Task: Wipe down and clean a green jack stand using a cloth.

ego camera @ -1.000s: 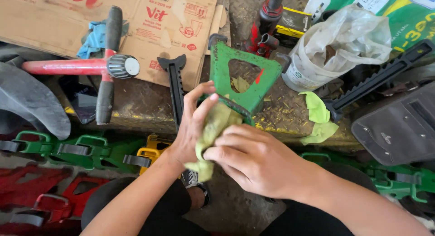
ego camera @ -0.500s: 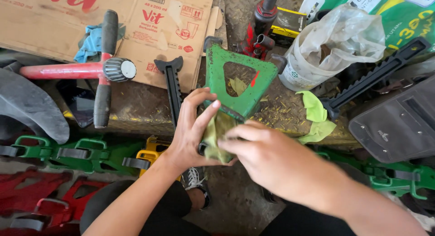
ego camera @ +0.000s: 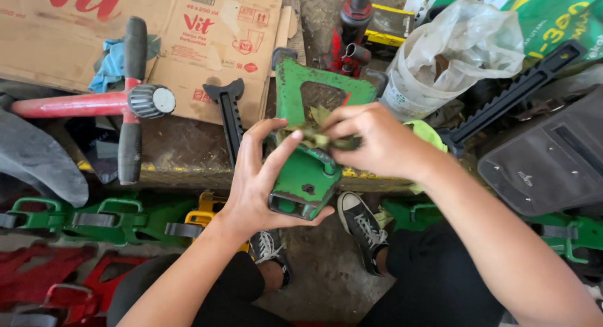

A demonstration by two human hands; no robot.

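i am cradling the green jack stand [ego camera: 306,170] in my left hand [ego camera: 260,182], palm under its near end and fingers spread up along its left side, so the body is staying put while the other hand is working on it. my right hand [ego camera: 374,141] is pinching a crumpled yellow-green rag [ego camera: 317,138] between thumb and fingertips, pressing it onto the stand's upper face. the stand is sitting in the middle of the scene, above my knees and black shoes [ego camera: 361,223], its far end leaning over the grimy ledge [ego camera: 182,154]. its long axis is running near to far, the narrow closed end pointing toward me and the wider, cut-out end pointing away, tilted slightly left. a black toothed post [ego camera: 229,116] is lying just left of it, a plastic bag [ego camera: 455,50] far right.
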